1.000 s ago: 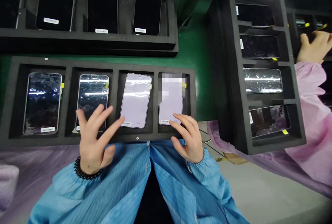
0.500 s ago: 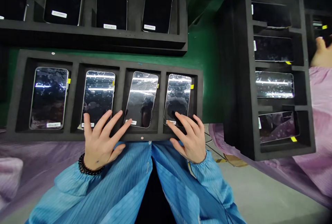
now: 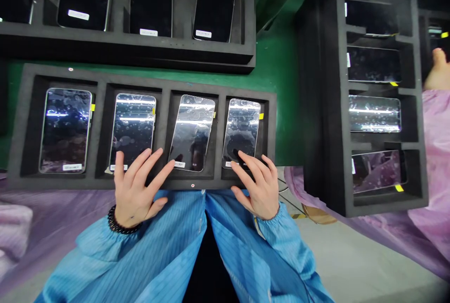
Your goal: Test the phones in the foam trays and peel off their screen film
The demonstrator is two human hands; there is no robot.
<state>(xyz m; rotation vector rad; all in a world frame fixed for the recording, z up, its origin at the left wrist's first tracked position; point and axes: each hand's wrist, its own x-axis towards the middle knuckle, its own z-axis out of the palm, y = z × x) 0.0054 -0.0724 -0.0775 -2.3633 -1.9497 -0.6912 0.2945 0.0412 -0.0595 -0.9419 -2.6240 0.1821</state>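
Observation:
A black foam tray (image 3: 192,180) lies before me with a smartphone in each compartment. My left hand (image 3: 135,190), fingers spread, rests over its front edge. Its fingertips lie by the lower end of the second phone (image 3: 132,125), and the index finger reaches the third phone's (image 3: 192,129) white label. My right hand (image 3: 258,183) is spread over the front edge too, with fingertips at the bottom of the rightmost phone (image 3: 242,125). Neither hand grips anything. The leftmost phone (image 3: 66,129) lies untouched. White labels and yellow tabs mark the phones; whether the fingers press down I cannot tell.
Behind stands a larger black foam tray (image 3: 225,53) with several dark-screened phones. Stacked foam trays (image 3: 346,129) on the right hold more phones. Past them show another person's hand (image 3: 438,69) and pink sleeve (image 3: 436,153). Green table surface (image 3: 277,69) shows between the trays.
The view has shifted slightly. My left hand has drawn a little to the left, its index fingertip moving back across the third phone's label. My right hand stays nearly in place.

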